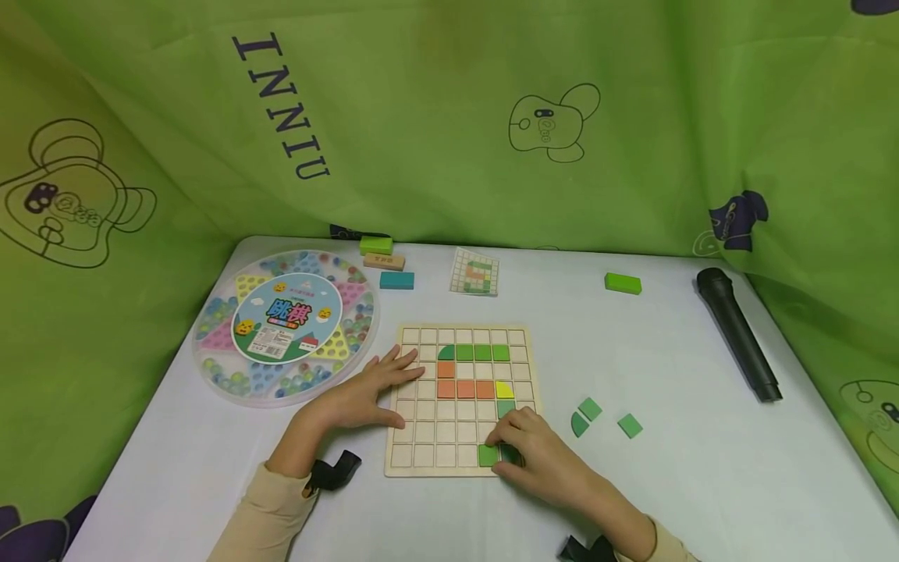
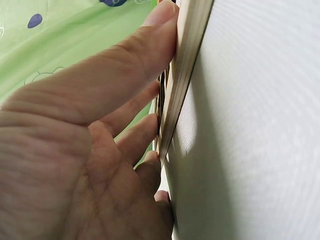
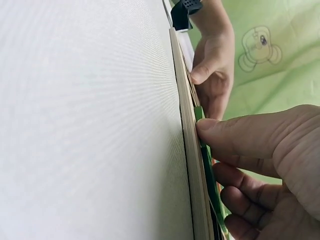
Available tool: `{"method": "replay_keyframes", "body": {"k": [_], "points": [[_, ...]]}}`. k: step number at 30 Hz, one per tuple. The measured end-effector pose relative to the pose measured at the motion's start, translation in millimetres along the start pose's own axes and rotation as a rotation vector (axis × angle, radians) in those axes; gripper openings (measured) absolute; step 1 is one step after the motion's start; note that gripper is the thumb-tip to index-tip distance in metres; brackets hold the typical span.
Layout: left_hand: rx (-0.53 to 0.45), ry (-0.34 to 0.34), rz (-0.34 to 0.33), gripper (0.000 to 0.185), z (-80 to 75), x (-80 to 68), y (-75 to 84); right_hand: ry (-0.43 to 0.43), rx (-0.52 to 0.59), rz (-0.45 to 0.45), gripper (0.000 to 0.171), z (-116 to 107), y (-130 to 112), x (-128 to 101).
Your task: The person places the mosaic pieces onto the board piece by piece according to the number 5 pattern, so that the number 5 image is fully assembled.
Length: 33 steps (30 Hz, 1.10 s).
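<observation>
A wooden grid board (image 1: 424, 432) lies on the table with coloured tiles in some of its squares. My left hand (image 1: 354, 400) rests with spread fingers on its left edge; in the left wrist view the thumb (image 2: 160, 30) touches the rim. My right hand (image 1: 539, 457) is over the lower right corner. Its thumb and index finger pinch a green square tile (image 1: 487, 456) in the bottom row. A darker green tile (image 1: 510, 453) lies partly hidden under that hand. Orange tiles (image 1: 465, 389), a yellow tile (image 1: 504, 389) and a teal-green tile (image 1: 506, 408) sit higher up.
Loose green tiles (image 1: 630, 425) lie right of the board. A pattern card (image 1: 474, 272) is behind it. The round marble game box (image 1: 211, 363) stands left, with small blocks (image 1: 396, 280) nearby. A green block (image 1: 623, 283) and a black microphone (image 1: 737, 336) are at right.
</observation>
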<state>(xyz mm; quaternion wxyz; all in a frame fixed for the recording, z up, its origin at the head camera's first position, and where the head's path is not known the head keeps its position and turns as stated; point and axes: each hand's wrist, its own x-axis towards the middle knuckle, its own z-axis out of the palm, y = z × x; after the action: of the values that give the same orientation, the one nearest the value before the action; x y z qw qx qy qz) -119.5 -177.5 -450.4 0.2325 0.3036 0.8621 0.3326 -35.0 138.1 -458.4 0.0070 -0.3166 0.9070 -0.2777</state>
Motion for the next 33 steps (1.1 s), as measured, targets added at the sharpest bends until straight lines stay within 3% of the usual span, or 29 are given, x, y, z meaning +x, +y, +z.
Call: {"method": "replay_keyframes", "body": {"k": [9, 15, 22, 27, 33], "points": [[0.007, 0.006, 0.002, 0.082, -0.3, -0.8, 0.2, -0.009, 0.007, 0.011, 0.025, -1.2, -1.7, 0.0], [0.003, 0.005, 0.004, 0.082, -0.3, -1.2, 1.2, -0.016, 0.03, 0.079, 0.04, -17.1, 3.2, -2.4], [-0.003, -0.001, 0.005, 0.082, -0.1, -0.8, 3.4, 0.082, -0.002, 0.223, 0.045, -52.0, 43.2, -22.8], [-0.008, 0.001, 0.009, 0.082, 0.0, -1.3, 4.1, 0.034, -0.016, 0.321, 0.04, -67.5, 75.0, -40.1], [-0.009, 0.008, 0.013, 0.082, 0.4, -1.5, 2.7, 0.028, -0.033, 0.301, 0.036, -71.4, 91.3, -46.8]]}}
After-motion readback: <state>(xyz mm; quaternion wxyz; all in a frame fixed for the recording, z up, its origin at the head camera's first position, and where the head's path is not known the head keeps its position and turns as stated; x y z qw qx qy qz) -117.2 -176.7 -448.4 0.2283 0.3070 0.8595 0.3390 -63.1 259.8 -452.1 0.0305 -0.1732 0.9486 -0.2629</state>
